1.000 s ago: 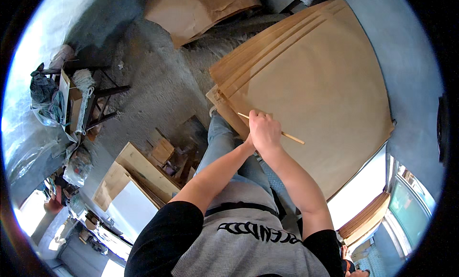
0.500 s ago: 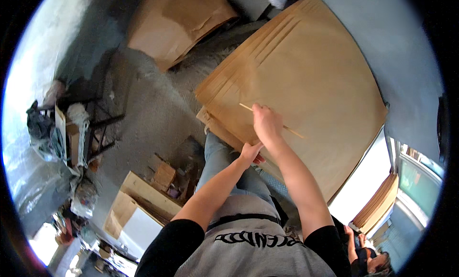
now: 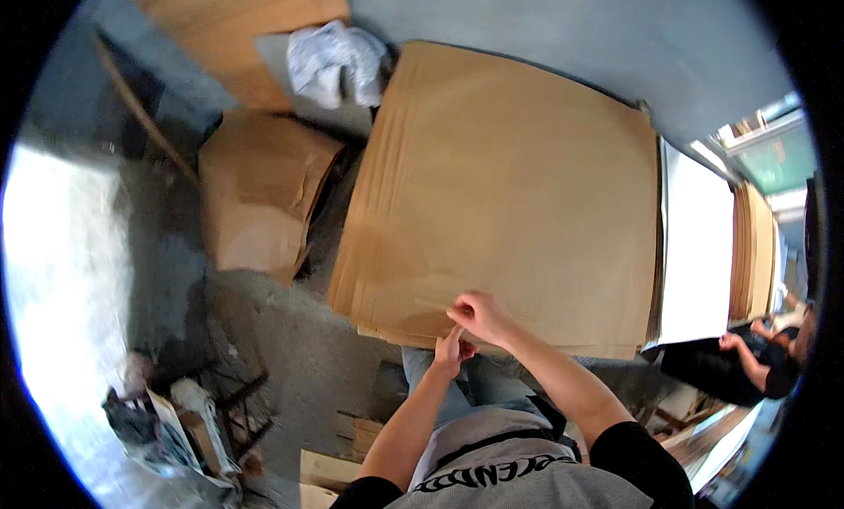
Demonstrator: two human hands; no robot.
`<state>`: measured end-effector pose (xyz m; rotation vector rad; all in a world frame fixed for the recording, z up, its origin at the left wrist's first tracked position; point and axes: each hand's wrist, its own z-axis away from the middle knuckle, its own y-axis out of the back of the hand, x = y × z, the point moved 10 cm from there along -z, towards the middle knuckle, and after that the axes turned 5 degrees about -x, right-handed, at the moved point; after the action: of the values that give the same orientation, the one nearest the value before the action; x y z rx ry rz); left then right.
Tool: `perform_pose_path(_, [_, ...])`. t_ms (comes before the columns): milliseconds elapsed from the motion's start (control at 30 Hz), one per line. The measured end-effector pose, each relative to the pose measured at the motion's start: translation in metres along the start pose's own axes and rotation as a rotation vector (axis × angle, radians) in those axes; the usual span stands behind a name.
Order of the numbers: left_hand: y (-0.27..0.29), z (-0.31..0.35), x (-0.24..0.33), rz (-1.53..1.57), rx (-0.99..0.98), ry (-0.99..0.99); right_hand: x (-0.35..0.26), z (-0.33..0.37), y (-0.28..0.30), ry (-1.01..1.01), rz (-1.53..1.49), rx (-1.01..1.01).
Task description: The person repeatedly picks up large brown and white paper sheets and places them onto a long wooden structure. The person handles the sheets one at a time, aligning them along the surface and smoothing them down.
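Note:
A stack of large brown paper sheets lies before me, its left edges fanned in steps. Over its near edge my right hand is closed around a thin wooden stick, whose pale end pokes out to the left, blurred. Just below it, my left hand is at the stack's near edge. Its thumb points up toward the right hand, while the other fingers curl in. Whatever those curled fingers hold, if anything, is hidden.
Brown paper covers a bulky pile to the left. White crumpled plastic lies beyond the stack's far left corner. A white panel stands to the right, near a person in black. Clutter sits at lower left.
The view has turned, so the stack appears squarer in front of me. My right hand, with the stick, has come back to the near edge, close to my left hand.

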<state>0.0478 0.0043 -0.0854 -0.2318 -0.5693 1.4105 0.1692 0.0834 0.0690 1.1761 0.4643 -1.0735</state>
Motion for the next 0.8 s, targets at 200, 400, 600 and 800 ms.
perform_pose_path(200, [-0.025, 0.004, 0.005, -0.067, 0.031, 0.024, 0.115, 0.125, 0.002, -0.221, -0.222, -0.163])
perform_pose_path(400, [-0.026, 0.000, 0.018, -0.172, 0.116, -0.040, 0.208, 0.234, 0.036, -0.599, -0.722, 0.154])
perform_pose_path(600, [-0.005, -0.004, 0.041, -0.099, 0.105, -0.020, 0.267, 0.261, 0.021, -0.513, -1.519, 0.591])
perform_pose_path(800, [-0.018, 0.013, 0.067, -0.344, 0.100, 0.002, 0.289, 0.246, 0.039, -0.476, -1.700, 0.683])
